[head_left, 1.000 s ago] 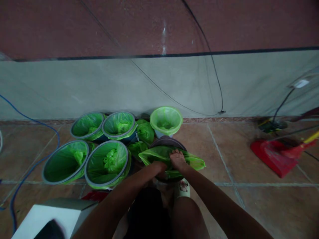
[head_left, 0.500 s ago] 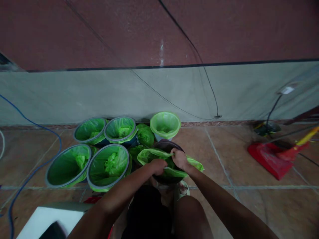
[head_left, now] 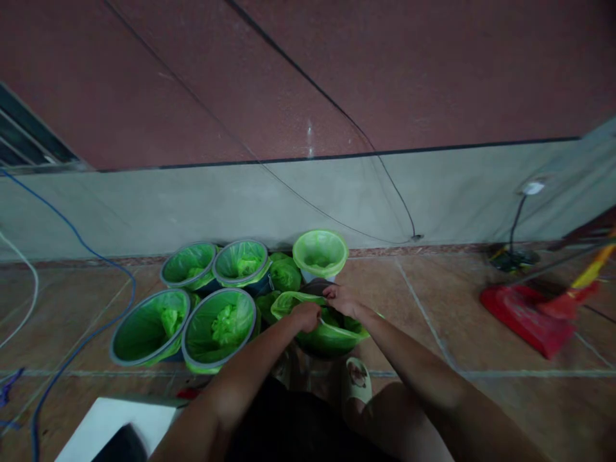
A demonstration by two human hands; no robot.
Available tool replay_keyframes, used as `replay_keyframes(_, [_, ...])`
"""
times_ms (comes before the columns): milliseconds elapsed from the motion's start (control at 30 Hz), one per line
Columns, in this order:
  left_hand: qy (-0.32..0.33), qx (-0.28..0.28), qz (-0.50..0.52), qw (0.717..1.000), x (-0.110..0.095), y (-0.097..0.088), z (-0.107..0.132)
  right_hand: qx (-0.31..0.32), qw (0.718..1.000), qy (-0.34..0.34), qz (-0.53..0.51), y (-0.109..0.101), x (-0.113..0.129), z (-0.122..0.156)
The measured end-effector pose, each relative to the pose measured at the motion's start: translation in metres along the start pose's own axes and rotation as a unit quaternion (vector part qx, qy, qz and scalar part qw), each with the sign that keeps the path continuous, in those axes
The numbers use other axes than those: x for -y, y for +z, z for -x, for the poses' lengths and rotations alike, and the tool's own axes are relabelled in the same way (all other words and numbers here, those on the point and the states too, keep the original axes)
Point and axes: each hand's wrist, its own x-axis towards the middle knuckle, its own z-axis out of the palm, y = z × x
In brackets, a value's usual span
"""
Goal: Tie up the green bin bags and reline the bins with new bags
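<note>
A green trash bag point(head_left: 332, 339) hangs spread over a dark trash bin point(head_left: 316, 287) standing in front of my feet. Most of the bin is covered by the bag. My left hand point(head_left: 307, 316) is closed on the bag's near left edge. Across the opening, my right hand point(head_left: 341, 300) grips the bag by its far edge, close to the bin's back rim. Just behind stands a white bin lined in light green point(head_left: 320, 252). To the left, a tied-looking green bag point(head_left: 285, 274) rests between the bins.
Several grey-rimmed bins with green liners point(head_left: 219, 330) stand at left by the wall. A red dustpan point(head_left: 524, 314) and a yellow-handled broom point(head_left: 594, 269) are at right. A blue hose point(head_left: 72, 356) crosses the left floor. A white box point(head_left: 115, 423) sits at lower left.
The bag's right side has come down around the bin, and more of it now covers the front. Both hands still grip the bag. My view has tilted up slightly.
</note>
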Motion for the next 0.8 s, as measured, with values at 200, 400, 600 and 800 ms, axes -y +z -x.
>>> replay_keyframes(200, [-0.016,-0.069,0.074,0.995,0.004,-0.002,0.004,0.001,0.997,0.048,0.054,-0.006,0.018,0.011])
replay_keyframes(400, [0.028,-0.191,0.317,0.929,-0.003,-0.03,0.024,-0.06,0.998,-0.002,-0.007,-0.031,0.058,0.03])
replay_keyframes(600, [0.164,-0.246,0.73,0.616,-0.024,-0.074,0.056,-0.205,0.886,-0.138,-0.392,-0.067,0.092,0.063])
replay_keyframes(800, [0.092,-0.237,0.779,0.573,-0.023,-0.076,0.044,-0.168,0.813,-0.064,-0.553,-0.062,0.088,0.055])
